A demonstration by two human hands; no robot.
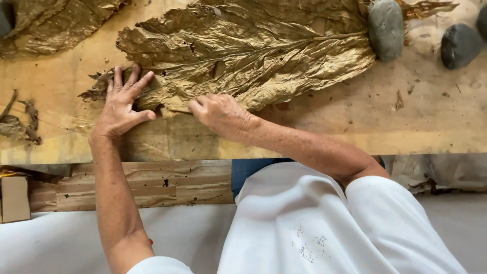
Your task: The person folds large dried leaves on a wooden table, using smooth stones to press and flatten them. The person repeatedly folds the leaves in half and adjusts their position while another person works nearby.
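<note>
Two stones (386, 28) pin dried leaf (253, 50); both hands (122, 104) flatten edge.

The leaf (253, 56) lies on the bench (355, 127) before me. My left hand (120, 104) rests on its left tip, my right hand (220, 114) on its near edge. One stone (385, 28) lies on its right end, another stone (460, 45) further right.

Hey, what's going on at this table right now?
A person in a white shirt is handling a large dried, golden-brown leaf spread on a worn wooden table. The left hand lies flat with fingers spread on the leaf's tip. The right hand is at the leaf's near edge, fingers curled. A grey stone rests on the leaf's stem end, a darker stone lies beside it, and leaf scraps lie at the left.
</note>
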